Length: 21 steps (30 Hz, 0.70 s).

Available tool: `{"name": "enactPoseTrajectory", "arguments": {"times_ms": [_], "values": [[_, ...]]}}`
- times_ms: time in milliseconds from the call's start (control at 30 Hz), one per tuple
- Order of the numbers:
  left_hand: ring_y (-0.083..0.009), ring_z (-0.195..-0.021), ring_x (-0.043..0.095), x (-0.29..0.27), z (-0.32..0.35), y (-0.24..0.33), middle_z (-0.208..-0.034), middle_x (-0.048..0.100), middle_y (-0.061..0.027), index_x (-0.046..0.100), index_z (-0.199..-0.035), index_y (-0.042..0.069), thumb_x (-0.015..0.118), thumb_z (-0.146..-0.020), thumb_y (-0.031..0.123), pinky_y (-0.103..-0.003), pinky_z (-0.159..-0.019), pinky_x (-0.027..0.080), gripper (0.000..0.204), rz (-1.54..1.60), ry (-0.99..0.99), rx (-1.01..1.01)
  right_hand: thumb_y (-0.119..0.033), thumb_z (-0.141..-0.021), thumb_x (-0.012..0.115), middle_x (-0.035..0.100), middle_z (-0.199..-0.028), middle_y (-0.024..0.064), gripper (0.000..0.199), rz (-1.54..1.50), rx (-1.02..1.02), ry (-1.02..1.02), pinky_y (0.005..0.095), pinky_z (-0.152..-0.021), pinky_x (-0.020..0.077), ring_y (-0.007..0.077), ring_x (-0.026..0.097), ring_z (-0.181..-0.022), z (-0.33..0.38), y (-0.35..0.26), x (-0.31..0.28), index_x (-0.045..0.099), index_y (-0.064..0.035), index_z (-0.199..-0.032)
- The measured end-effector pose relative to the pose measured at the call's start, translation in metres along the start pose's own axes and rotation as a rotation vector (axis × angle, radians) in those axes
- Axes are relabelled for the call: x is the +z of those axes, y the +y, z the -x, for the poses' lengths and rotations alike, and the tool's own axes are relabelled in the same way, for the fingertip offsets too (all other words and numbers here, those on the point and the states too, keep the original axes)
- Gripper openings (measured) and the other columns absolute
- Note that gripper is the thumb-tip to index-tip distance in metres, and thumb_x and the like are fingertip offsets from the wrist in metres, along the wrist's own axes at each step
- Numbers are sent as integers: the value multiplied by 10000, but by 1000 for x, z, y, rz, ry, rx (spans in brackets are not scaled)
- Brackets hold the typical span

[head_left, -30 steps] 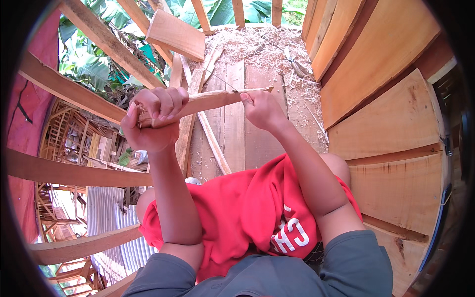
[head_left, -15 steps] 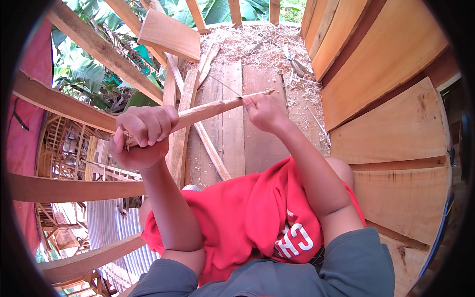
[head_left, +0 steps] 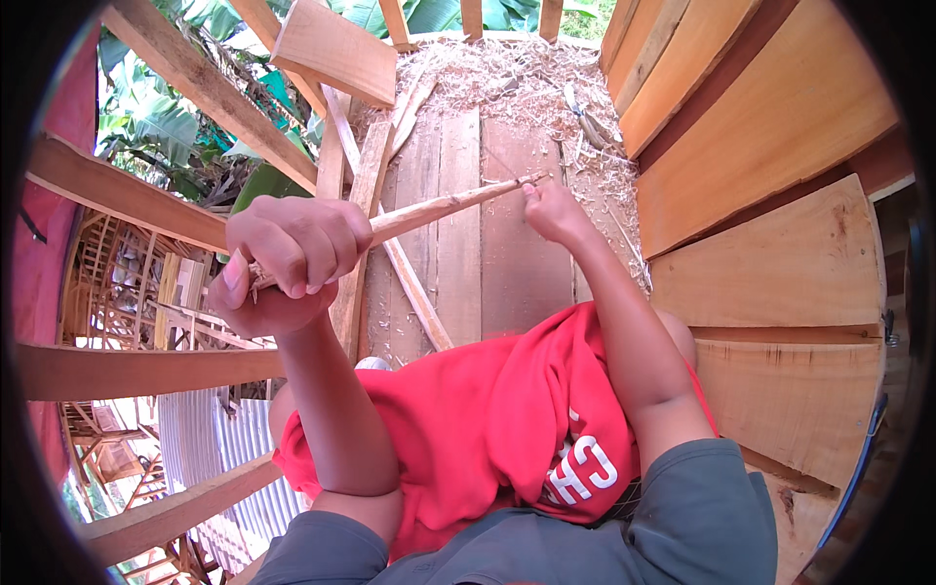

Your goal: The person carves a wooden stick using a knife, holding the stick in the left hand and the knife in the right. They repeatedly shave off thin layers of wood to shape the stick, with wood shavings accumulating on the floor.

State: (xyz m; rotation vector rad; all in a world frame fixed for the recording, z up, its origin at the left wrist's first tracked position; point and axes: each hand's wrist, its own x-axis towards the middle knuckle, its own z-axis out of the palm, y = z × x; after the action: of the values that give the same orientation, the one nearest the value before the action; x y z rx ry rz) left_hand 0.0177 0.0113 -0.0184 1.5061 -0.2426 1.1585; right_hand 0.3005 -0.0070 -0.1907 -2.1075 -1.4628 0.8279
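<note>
Above the plank floor (head_left: 458, 224), strewn with wood shavings (head_left: 507, 83) at its far end, the left hand (head_left: 288, 258) clamps the wooden stick (head_left: 439, 207); the right hand (head_left: 554, 210) pinches its thin tip.

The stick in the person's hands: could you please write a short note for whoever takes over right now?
Left hand: fist shut around the thick end of the stick, held up above the lap.
Right hand: pinching the thin far tip of the stick; whether it also holds a blade cannot be told.
Stick: pale, tapered, held in the air over the plank floor, touching nothing else.
Done: the stick looks bare and shaved; a heap of shavings lies at the far end of the floor.
Left: the tip looks frayed and probably needs finishing.
</note>
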Motion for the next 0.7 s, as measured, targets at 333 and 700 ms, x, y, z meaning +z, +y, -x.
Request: {"name": "enactPoseTrajectory", "arguments": {"times_ms": [333, 700], "values": [[-170, -460, 374, -12, 13, 1, -503, 413, -8, 440, -601, 104, 401, -921, 390, -348, -520, 329, 431, 45, 57, 14, -319, -1002, 428, 636, -713, 244, 485, -2, -118, -4, 483, -693, 475, 395, 635, -730, 13, -30, 4, 633, 22, -724], [-139, -481, 335, -16, 19, 8, -528, 394, 16, 404, -621, 145, 397, -920, 363, -328, -562, 306, 370, 7, 61, -9, -331, -1012, 412, 670, -783, 234, 459, 25, -370, 30, 487, -706, 491, 381, 661, -763, 38, -59, 9, 685, -8, -834]]}}
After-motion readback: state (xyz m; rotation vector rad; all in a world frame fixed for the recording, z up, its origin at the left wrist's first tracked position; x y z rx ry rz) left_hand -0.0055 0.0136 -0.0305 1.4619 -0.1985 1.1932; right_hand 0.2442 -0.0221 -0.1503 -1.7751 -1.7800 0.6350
